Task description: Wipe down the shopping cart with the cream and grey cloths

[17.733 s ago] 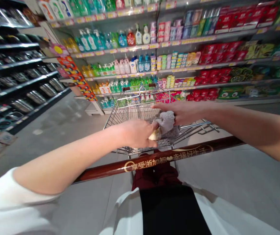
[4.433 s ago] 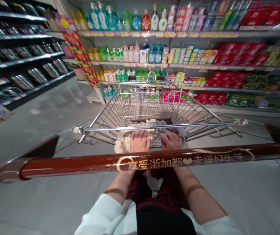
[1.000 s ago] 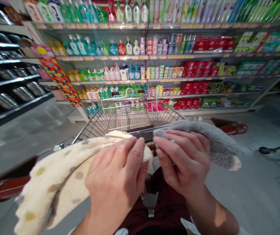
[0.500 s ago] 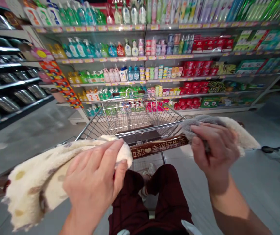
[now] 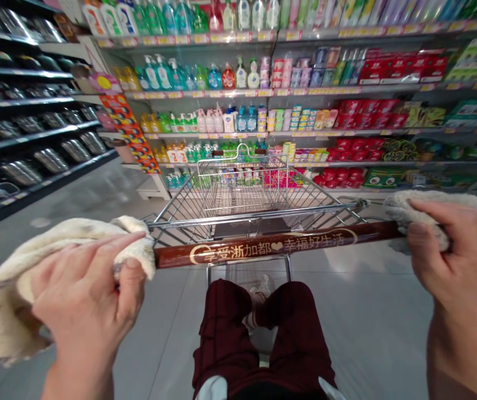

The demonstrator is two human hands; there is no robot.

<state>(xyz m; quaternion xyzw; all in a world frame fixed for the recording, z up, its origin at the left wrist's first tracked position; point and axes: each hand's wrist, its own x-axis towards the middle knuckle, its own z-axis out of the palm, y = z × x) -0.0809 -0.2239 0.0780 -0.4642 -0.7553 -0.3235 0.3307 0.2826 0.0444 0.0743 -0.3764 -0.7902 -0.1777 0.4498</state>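
Observation:
A brown push handle (image 5: 238, 247) with pale lettering spans the near side of a wire shopping cart (image 5: 242, 208). My left hand (image 5: 92, 283) is closed round a cream cloth (image 5: 17, 311) with brownish spots, wrapped over the handle's left end. At the right end, my right hand (image 5: 463, 250) grips a greyish-white cloth (image 5: 422, 208) pressed round the bar. Both cloths hide the handle's ends. The bar between the hands is bare. The cart's basket shows only wire mesh and a dark panel near the handle.
Ahead stands a long shelf unit (image 5: 305, 91) full of pump bottles, jars and red packs. Metal pots (image 5: 50, 161) line the dark shelving on the left. Grey floor tiles (image 5: 167, 333) lie under the cart, and my legs (image 5: 225, 328) are close behind the handle.
My hands have slid apart along the handle with the cloths, the left one leftward and the right one rightward, baring more lettering. The shelves have shifted right in view.

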